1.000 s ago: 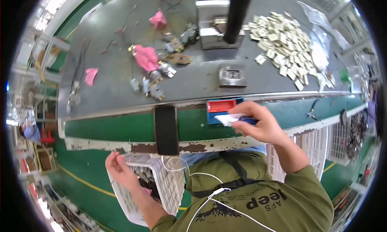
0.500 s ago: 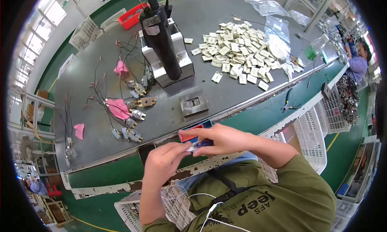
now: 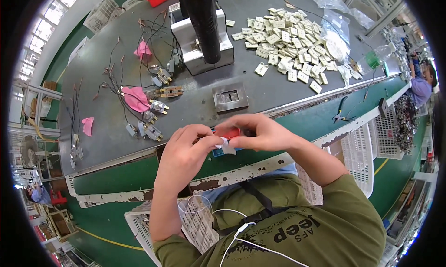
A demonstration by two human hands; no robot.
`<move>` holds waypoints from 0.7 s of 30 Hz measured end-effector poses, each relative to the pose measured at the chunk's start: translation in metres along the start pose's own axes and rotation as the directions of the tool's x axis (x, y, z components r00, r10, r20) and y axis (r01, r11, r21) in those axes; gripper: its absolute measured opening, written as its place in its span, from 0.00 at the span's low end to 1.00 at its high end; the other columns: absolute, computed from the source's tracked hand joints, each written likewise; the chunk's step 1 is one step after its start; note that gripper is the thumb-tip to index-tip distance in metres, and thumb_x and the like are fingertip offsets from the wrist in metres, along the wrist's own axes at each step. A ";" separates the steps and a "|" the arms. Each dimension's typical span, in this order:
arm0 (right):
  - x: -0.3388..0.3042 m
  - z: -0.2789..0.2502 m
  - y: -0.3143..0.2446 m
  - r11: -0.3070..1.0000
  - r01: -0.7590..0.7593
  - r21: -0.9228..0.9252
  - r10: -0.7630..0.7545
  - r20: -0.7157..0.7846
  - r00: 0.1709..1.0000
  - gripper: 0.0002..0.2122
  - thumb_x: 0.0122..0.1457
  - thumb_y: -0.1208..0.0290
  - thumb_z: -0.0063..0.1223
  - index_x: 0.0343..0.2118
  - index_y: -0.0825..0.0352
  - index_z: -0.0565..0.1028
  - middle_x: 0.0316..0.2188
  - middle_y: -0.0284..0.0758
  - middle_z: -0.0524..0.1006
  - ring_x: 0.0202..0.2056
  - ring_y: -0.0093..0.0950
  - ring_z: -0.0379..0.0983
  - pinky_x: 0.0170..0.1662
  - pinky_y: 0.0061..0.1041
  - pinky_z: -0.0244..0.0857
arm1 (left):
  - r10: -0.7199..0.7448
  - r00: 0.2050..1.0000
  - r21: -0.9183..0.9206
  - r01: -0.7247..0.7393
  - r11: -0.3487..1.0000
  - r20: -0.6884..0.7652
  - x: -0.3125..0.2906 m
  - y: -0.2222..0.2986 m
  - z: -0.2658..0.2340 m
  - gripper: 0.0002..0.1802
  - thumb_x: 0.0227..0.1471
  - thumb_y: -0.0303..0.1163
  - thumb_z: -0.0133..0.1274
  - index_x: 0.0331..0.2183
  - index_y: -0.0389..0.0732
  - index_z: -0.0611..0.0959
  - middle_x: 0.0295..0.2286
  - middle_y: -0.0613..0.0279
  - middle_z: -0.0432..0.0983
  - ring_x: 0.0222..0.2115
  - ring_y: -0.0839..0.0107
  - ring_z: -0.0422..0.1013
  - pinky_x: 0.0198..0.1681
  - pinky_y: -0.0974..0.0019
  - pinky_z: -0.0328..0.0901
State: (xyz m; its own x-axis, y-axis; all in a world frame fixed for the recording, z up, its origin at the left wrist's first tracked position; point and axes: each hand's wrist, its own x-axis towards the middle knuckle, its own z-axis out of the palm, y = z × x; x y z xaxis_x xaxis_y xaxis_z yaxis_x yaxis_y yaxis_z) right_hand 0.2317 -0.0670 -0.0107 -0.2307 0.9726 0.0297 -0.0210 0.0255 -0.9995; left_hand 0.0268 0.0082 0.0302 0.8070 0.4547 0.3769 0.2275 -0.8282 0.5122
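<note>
My left hand is closed, its thumb and fingers pinching a small, soft-looking white piece whose kind I cannot make out. Beside it, my right hand has its thumb tip close to the white piece. The right fingers are curved and spread from the thumb, slightly blurred, over a small red tray. Something blue shows below the hands at the tray's edge. Beyond my hands sits a square metal fixture with a slotted centre, and a black cylindrical tool stands behind it in a white-sided mount.
Many cream-coloured rectangular pieces are heaped at the back right. Wired metal parts and pink scraps lie at left. Pliers rest on the green ledge at right. White baskets stand below. A person in purple sits far right.
My right hand has opened its grip and moved over the red tray; the purple-blue thing in it no longer shows. The left hand keeps its pinch on the white piece. The view has shifted.
</note>
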 end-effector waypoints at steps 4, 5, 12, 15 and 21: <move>0.003 0.005 -0.011 0.933 -0.359 -0.020 0.359 0.047 0.932 0.10 0.54 0.68 0.57 0.38 0.67 0.77 0.22 0.22 0.75 0.19 0.09 0.61 0.18 0.13 0.52 | -0.011 0.999 -0.022 0.010 1.000 -0.030 -0.002 -0.001 0.001 0.14 0.34 0.20 0.60 0.30 0.41 0.79 0.28 0.62 0.73 0.28 0.61 0.71 0.31 0.63 0.65; 0.002 0.007 -0.007 0.933 -0.359 -0.026 0.360 0.054 0.931 0.10 0.54 0.68 0.57 0.38 0.67 0.77 0.22 0.22 0.75 0.19 0.09 0.61 0.18 0.13 0.52 | -0.016 0.999 -0.019 0.016 1.000 -0.037 -0.004 -0.001 0.002 0.14 0.34 0.20 0.60 0.30 0.41 0.79 0.28 0.62 0.73 0.28 0.61 0.71 0.31 0.63 0.65; 0.002 0.025 -0.005 0.959 -0.271 0.081 0.283 -0.304 0.910 0.09 0.57 0.72 0.52 0.39 0.68 0.76 0.19 0.24 0.72 0.13 0.09 0.58 0.15 0.11 0.49 | -0.221 0.964 -0.170 0.196 0.966 -0.146 -0.022 0.007 0.032 0.13 0.41 0.19 0.59 0.33 0.37 0.78 0.30 0.57 0.74 0.29 0.61 0.73 0.31 0.65 0.67; 0.003 0.028 -0.009 0.950 -0.290 0.118 0.313 -0.316 0.896 0.10 0.58 0.70 0.51 0.41 0.67 0.76 0.19 0.23 0.72 0.16 0.09 0.58 0.16 0.12 0.51 | -0.278 0.938 -0.220 0.232 0.948 -0.208 -0.025 0.013 0.038 0.13 0.41 0.18 0.57 0.34 0.37 0.79 0.31 0.55 0.75 0.31 0.60 0.73 0.34 0.64 0.68; -0.003 0.027 -0.010 0.936 -0.299 0.187 0.341 -0.266 0.902 0.08 0.58 0.70 0.52 0.38 0.67 0.75 0.22 0.25 0.75 0.15 0.08 0.59 0.15 0.11 0.49 | -0.204 0.947 -0.106 0.183 0.977 -0.249 -0.028 0.012 0.038 0.19 0.41 0.19 0.58 0.39 0.40 0.79 0.32 0.57 0.74 0.32 0.61 0.72 0.33 0.65 0.68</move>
State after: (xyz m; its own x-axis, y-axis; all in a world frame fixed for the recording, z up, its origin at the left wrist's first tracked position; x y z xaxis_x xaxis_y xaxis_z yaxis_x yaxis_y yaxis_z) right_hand 0.2058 -0.0762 -0.0002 0.0436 0.9472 -0.3177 -0.1322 -0.3098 -0.9416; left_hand 0.0271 -0.0269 -0.0034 0.5820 0.6811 0.4443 0.3122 -0.6916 0.6513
